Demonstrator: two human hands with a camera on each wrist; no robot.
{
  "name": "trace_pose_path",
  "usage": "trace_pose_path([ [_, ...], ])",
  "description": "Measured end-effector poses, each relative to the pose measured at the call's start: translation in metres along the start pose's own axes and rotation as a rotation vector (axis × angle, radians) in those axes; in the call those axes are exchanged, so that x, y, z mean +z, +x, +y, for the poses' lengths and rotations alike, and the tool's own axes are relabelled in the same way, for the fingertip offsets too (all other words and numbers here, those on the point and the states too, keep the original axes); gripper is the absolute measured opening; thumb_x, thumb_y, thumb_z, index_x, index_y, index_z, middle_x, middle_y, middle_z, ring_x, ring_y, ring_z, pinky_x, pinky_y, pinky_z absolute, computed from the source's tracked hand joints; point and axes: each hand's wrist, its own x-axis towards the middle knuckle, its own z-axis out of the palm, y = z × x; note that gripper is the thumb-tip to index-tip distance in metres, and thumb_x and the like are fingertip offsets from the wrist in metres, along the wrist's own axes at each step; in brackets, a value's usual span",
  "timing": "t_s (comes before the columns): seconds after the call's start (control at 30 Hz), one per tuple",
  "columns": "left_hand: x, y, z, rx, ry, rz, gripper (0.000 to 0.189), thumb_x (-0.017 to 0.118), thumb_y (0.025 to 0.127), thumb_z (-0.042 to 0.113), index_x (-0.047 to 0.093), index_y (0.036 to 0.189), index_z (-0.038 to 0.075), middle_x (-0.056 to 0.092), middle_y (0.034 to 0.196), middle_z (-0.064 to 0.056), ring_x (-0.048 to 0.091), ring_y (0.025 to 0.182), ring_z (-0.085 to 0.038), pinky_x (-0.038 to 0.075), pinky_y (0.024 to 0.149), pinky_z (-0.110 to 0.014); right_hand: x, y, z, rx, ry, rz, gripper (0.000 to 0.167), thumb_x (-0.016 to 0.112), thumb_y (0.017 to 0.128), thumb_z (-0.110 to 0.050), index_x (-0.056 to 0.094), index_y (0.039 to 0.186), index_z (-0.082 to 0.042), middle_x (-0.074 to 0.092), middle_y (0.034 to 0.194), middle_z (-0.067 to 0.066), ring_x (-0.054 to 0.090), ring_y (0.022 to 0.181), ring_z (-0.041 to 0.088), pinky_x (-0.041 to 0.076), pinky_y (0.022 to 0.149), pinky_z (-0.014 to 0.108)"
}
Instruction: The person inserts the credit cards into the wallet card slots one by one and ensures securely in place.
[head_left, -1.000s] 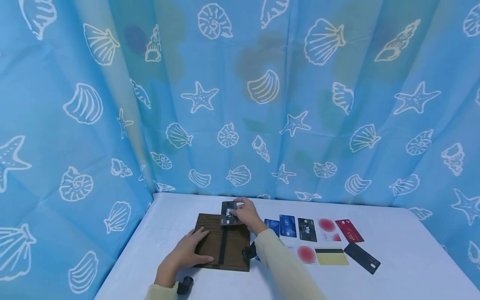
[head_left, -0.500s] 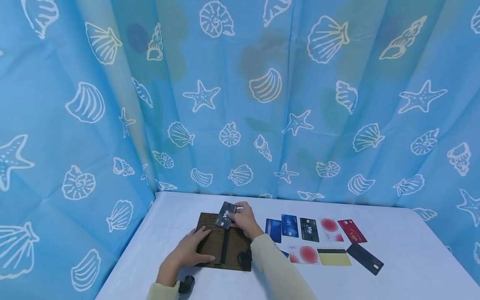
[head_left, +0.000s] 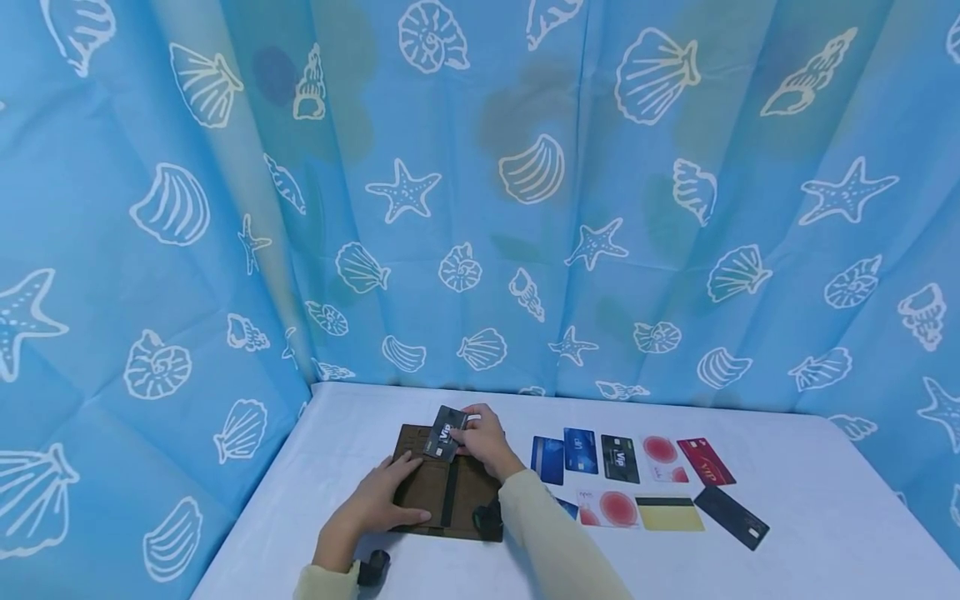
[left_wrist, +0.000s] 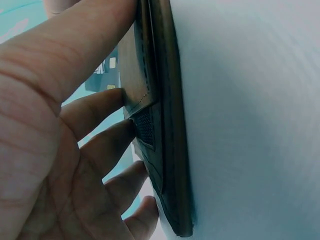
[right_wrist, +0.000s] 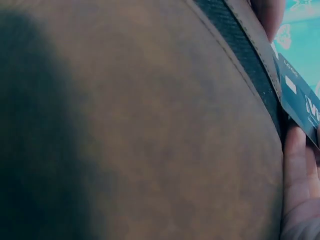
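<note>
An opened brown wallet [head_left: 475, 492] lies on the table with a dark strip [head_left: 450, 492] down its middle. My left hand [head_left: 378, 497] rests on its left part, fingers spread. In the left wrist view, the fingertips [left_wrist: 115, 97] touch the wallet's face [left_wrist: 137, 82]. With my right hand [head_left: 486, 442] I pinch a black card marked "Vip" [head_left: 442, 435] over the upper left part of the wallet, tilted. The right wrist view shows this card [right_wrist: 296, 95] beside the wallet's stitched edge; whether it sits in a slot cannot be told.
Right of the wallet lie several cards in two rows, among them a blue card [head_left: 581, 451], a black card [head_left: 620, 459], a red card [head_left: 707, 462], a gold card [head_left: 670, 513] and a slanted black card [head_left: 731, 517]. A shell-patterned blue curtain [head_left: 480, 217] hangs behind the table.
My right hand has brought the black card left and slightly down over the wallet, tilting it. The left hand has stayed on the wallet. The head view has shifted slightly.
</note>
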Motion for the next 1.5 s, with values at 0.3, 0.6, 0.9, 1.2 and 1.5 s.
trace_pose_path([
  [0.3, -0.001, 0.001, 0.001, -0.004, -0.011, 0.013, 0.091, 0.086, 0.073, 0.044, 0.045, 0.148, 0.012, 0.04, 0.156, -0.014, 0.03, 0.144, -0.047, 0.033, 0.111, -0.066, -0.003, 0.0, -0.001, -0.002, 0.015, -0.043, 0.042, 0.066, 0.093, -0.007, 0.047, 0.131, -0.002, 0.063, 0.111, 0.02, 0.065, 0.085, 0.019, 0.062, 0.072, 0.03],
  [0.6, 0.002, 0.002, 0.0, -0.017, -0.004, 0.009, 0.094, 0.086, 0.072, 0.046, 0.044, 0.149, 0.012, 0.04, 0.156, -0.014, 0.029, 0.145, -0.046, 0.033, 0.112, -0.065, 0.001, -0.006, 0.0, -0.016, -0.051, -0.078, 0.041, 0.066, 0.094, -0.008, 0.048, 0.131, -0.003, 0.063, 0.108, 0.018, 0.065, 0.085, 0.018, 0.061, 0.074, 0.031],
  [0.9, 0.003, 0.002, -0.001, -0.037, -0.006, 0.009, 0.098, 0.087, 0.071, 0.047, 0.041, 0.15, 0.012, 0.041, 0.155, -0.015, 0.031, 0.144, -0.046, 0.035, 0.111, -0.065, 0.006, -0.008, 0.002, -0.058, -0.121, -0.049, 0.039, 0.066, 0.094, -0.008, 0.048, 0.128, -0.003, 0.063, 0.102, 0.015, 0.064, 0.082, 0.018, 0.06, 0.07, 0.03],
  [1.2, -0.004, -0.001, -0.001, -0.033, -0.006, 0.017, 0.099, 0.087, 0.071, 0.046, 0.04, 0.151, 0.011, 0.042, 0.154, -0.018, 0.035, 0.142, -0.046, 0.037, 0.11, -0.064, 0.015, -0.006, -0.002, -0.062, -0.167, -0.044, 0.037, 0.068, 0.092, -0.007, 0.051, 0.125, -0.005, 0.061, 0.097, 0.013, 0.063, 0.079, 0.017, 0.06, 0.07, 0.03],
  [1.5, 0.001, 0.0, -0.002, -0.031, -0.022, 0.018, 0.1, 0.087, 0.071, 0.045, 0.038, 0.152, 0.01, 0.044, 0.152, -0.02, 0.039, 0.139, -0.046, 0.038, 0.109, -0.063, 0.016, -0.006, 0.004, -0.113, -0.263, -0.074, 0.037, 0.071, 0.09, -0.008, 0.055, 0.124, -0.008, 0.062, 0.092, 0.009, 0.062, 0.075, 0.017, 0.058, 0.07, 0.031],
])
